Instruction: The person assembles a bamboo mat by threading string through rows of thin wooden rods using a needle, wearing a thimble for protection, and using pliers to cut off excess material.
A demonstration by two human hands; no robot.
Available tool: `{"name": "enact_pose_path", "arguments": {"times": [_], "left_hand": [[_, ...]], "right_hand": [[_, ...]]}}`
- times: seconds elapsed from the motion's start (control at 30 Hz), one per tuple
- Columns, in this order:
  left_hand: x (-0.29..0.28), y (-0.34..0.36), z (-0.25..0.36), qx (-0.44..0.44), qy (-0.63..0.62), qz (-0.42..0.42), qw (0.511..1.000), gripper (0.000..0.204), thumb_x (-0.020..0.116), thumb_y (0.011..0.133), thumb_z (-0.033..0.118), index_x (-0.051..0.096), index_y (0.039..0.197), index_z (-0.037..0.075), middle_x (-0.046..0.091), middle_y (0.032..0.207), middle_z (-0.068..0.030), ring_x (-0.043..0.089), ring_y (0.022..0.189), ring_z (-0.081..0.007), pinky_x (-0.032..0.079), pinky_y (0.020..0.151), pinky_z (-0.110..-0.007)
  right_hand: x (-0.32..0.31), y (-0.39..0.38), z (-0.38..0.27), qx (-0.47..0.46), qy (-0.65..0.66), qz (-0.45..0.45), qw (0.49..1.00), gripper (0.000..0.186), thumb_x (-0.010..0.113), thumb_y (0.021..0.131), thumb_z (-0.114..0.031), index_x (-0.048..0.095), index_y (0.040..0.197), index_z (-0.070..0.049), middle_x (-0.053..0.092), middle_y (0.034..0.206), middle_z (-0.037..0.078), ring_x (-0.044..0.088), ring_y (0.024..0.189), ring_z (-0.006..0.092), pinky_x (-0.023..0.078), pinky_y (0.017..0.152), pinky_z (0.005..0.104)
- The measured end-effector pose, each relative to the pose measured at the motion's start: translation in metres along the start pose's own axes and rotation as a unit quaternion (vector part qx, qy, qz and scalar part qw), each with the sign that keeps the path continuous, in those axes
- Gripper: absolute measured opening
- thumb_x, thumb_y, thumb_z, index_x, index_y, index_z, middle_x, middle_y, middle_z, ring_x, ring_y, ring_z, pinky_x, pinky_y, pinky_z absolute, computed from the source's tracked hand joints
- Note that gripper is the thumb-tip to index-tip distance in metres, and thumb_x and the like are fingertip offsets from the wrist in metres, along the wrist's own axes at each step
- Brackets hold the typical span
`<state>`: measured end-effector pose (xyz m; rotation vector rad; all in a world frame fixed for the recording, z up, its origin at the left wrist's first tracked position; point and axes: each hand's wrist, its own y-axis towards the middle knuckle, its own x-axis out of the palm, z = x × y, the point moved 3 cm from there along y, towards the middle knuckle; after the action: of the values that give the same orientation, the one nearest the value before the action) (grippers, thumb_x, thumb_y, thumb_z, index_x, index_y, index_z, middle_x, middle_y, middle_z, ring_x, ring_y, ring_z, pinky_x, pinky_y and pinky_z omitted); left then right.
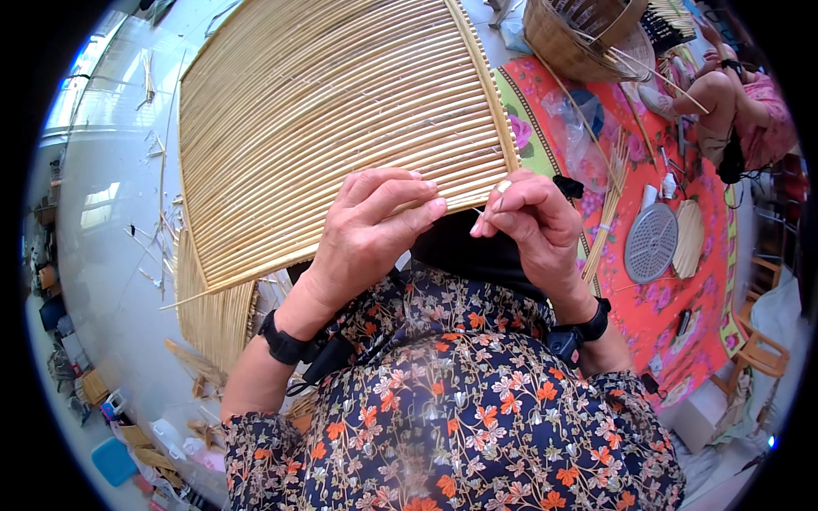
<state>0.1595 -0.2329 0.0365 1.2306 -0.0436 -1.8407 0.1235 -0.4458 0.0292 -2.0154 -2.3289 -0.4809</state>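
Note:
A large panel of thin, pale yellow reed-like sticks (pixel 332 119) lies slanted in front of me, its sticks packed in parallel rows with a crosswise strip along the right side. My left hand (pixel 371 226) is closed on its near edge, thumb and fingers pinching the outermost stick. Close to the panel's near right corner, my right hand (pixel 541 226) has its fingers curled together in a pinch. A tiny pale end shows by those fingertips, too small to name. Dark cloth lies below the panel between my hands.
Another stick panel (pixel 213 315) leans at lower left, near scattered sticks on the pale floor. To the right, a red floral mat (pixel 622 341) bears a stick bundle (pixel 607 217), a grey perforated disc (pixel 652 243) and tools. A wicker basket (pixel 567 47) and a seated person (pixel 750 111) are beyond.

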Motion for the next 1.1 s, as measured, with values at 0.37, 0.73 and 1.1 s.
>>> {"name": "enact_pose_path", "arguments": {"times": [0.37, 0.73, 1.1], "left_hand": [[0.003, 0.001, -0.001, -0.015, -0.002, -0.002, 1.0, 0.033, 0.082, 0.075, 0.004, 0.08, 0.107, 0.013, 0.072, 0.112, -0.0037, 0.066, 0.108, -0.0261, 0.056, 0.093, -0.039], [0.003, 0.001, -0.002, -0.021, -0.017, 0.0, 1.0, 0.033, 0.083, 0.076, 0.004, 0.08, 0.107, 0.013, 0.072, 0.112, -0.004, 0.066, 0.109, -0.0269, 0.056, 0.094, -0.039], [0.001, 0.0, -0.001, -0.027, -0.02, -0.006, 0.999, 0.034, 0.082, 0.076, 0.004, 0.08, 0.108, 0.014, 0.072, 0.113, -0.0037, 0.065, 0.108, -0.0269, 0.056, 0.095, -0.039]], "right_hand": [[-0.009, -0.012, 0.008, -0.1, -0.12, 0.123, 0.98, 0.013, 0.067, 0.095, 0.004, 0.06, 0.105, -0.001, 0.066, 0.094, 0.01, 0.066, 0.078, 0.0173, 0.055, 0.067, 0.0279], [-0.007, -0.025, 0.002, -0.128, -0.41, -0.014, 0.903, 0.024, 0.073, 0.084, 0.006, 0.066, 0.106, -0.001, 0.067, 0.082, 0.013, 0.068, 0.069, 0.0288, 0.054, 0.06, 0.0372], [-0.012, -0.028, 0.013, -0.133, -0.424, -0.064, 0.894, 0.035, 0.071, 0.081, 0.007, 0.066, 0.114, 0.0, 0.064, 0.075, 0.012, 0.066, 0.065, 0.0281, 0.052, 0.056, 0.0381]]}}
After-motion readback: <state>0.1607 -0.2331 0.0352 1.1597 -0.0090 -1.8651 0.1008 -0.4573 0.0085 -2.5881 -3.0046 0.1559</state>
